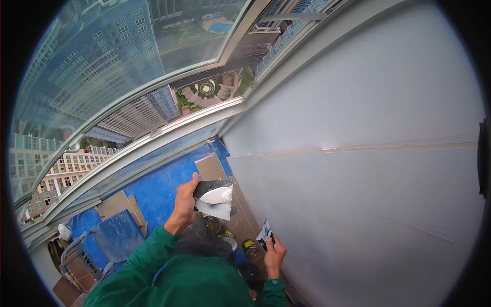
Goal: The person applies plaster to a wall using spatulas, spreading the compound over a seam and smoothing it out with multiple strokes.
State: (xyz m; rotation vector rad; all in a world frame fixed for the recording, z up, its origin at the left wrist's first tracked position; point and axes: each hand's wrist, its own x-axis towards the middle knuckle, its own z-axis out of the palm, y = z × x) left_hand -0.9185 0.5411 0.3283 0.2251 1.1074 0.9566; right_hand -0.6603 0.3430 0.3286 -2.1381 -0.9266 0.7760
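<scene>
My left hand [184, 204] is closed on the edge of a wide, flat metal filling blade [221, 212], thumb pointing up along its side. A smooth mound of white putty [217, 196] lies across the blade. Lower and to the right, my right hand [275, 256] grips a smaller putty knife [264, 232] with dark and whitish smears on its blade. This knife is close to the pale grey wall [358, 204], apart from the filling blade. Along the wall runs a rough horizontal seam [337, 150] with a small white patch on it.
An open window [153, 87] looks down from high up on buildings and a garden. Blue sheeting [163, 174] covers the floor, with cardboard [209, 166] on it. A splattered blue seat [120, 235] stands at lower left. Tins [250, 249] sit below my hands.
</scene>
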